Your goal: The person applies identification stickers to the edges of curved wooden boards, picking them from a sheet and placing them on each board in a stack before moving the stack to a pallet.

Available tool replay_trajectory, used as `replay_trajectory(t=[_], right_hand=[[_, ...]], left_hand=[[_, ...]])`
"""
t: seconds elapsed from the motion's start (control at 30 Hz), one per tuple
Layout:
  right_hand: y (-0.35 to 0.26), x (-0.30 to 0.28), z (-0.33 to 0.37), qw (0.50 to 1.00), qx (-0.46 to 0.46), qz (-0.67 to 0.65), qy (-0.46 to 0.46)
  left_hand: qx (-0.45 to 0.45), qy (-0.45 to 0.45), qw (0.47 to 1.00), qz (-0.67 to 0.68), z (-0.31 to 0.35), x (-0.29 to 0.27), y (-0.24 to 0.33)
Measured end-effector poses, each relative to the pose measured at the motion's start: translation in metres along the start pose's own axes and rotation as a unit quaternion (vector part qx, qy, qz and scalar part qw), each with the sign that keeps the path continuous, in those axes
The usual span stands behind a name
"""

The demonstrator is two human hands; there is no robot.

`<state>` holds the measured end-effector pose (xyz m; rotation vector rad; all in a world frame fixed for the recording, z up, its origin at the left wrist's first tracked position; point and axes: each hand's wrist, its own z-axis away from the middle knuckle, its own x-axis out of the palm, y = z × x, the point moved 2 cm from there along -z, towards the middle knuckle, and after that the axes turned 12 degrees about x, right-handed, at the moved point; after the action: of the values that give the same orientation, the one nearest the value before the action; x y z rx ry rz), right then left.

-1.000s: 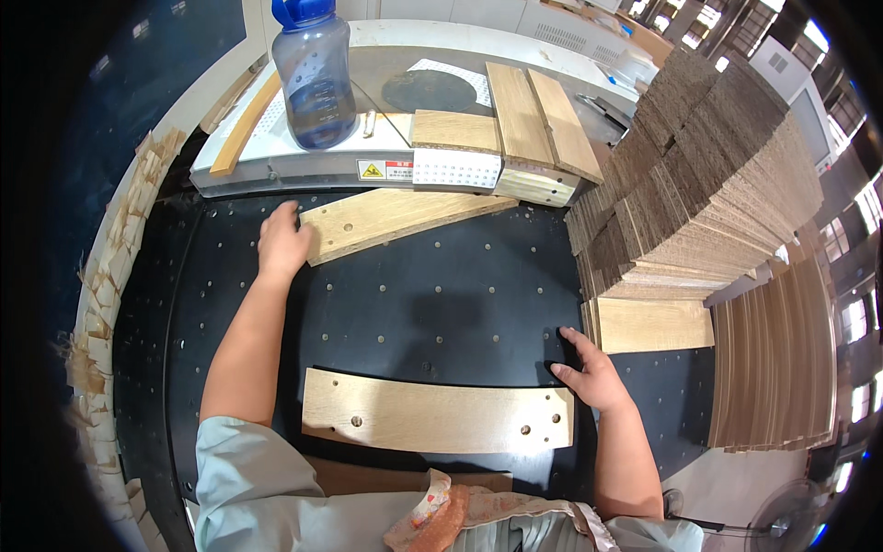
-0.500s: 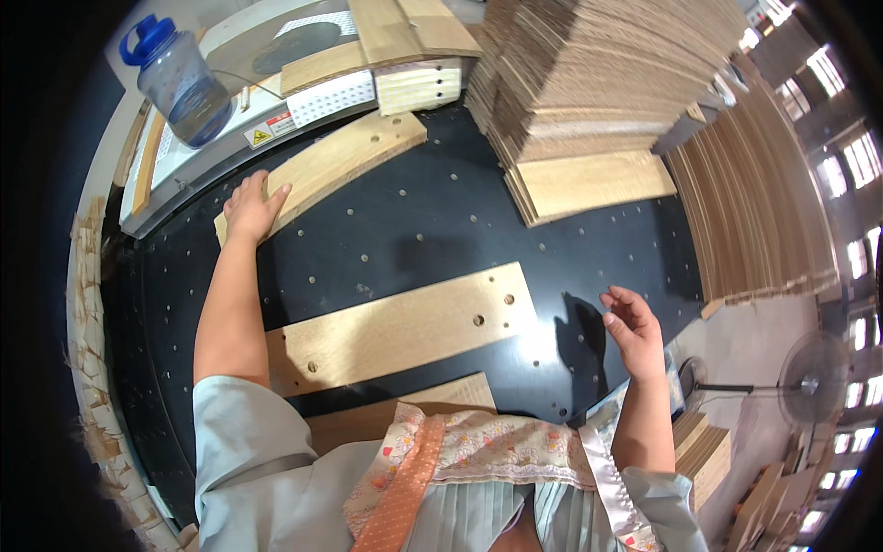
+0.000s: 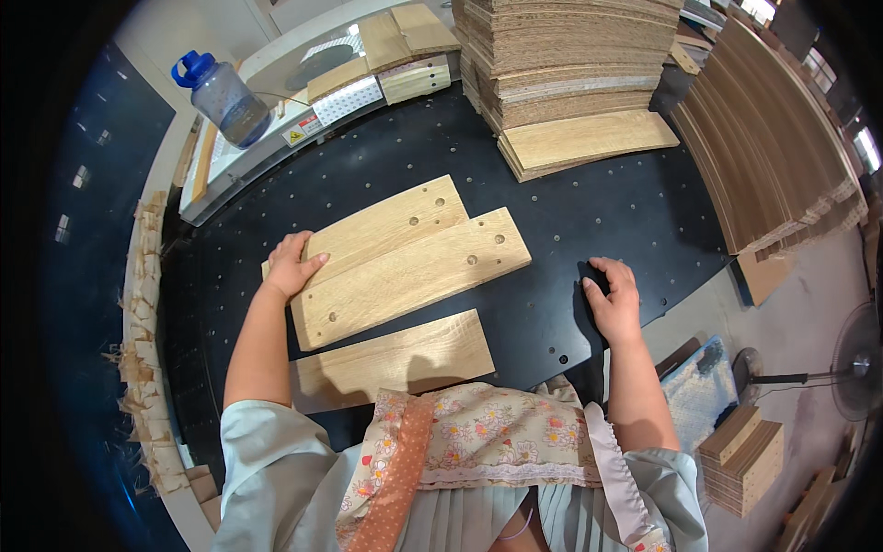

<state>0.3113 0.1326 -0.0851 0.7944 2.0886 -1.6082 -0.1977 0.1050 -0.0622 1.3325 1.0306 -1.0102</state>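
The far drilled board [image 3: 382, 224] lies flat on the black worktop [image 3: 589, 207], left of the middle, its long axis slanting from near left to far right. Its right end, with 2 larger holes showing, points far right; its left end is under the left grip [image 3: 292, 267]. That grip is partly spread, thumb on the board's upper face and fingers bent toward its far edge; how firmly it pinches, I cannot tell.

Just on the near side, the middle drilled board [image 3: 409, 279] lies almost parallel, its right end reaching farther right; whether the 2 touch or overlap is unclear. Nearer still is a plain board [image 3: 395, 359], on a similar but shallower slant. The right grip [image 3: 614, 302] is half open, fingers loosely curved, empty, to the right of the boards and apart from them.

1.0 s ago the far drilled board lay up against the pale machine ledge [image 3: 253, 163]; now it is well clear of it, beside the middle drilled board. The right grip was then just beside that board's right end. The view has also turned, showing more of the plain board.
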Motion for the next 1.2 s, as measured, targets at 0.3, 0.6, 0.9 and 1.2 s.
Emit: replay_trajectory(t=[0.3,0.6,0.9,1.2], right_hand=[[0.011,-0.002,-0.006,0.998,0.037,-0.048,-0.021],[-0.023,0.035,-0.094,0.996,-0.014,0.089,0.025],[-0.066,0.081,-0.143,0.932,0.033,0.332,-0.143],[-0.020,0.051,-0.108,0.976,-0.077,0.161,-0.126]], left_hand=[[0.165,0.233,0.957,0.059,0.047,-0.022,0.064],[0.255,-0.052,0.963,-0.071,0.166,0.033,0.151],[0.185,-0.006,0.981,-0.064,0.173,0.042,0.152],[0.174,0.000,0.985,-0.001,0.164,0.032,0.164]])
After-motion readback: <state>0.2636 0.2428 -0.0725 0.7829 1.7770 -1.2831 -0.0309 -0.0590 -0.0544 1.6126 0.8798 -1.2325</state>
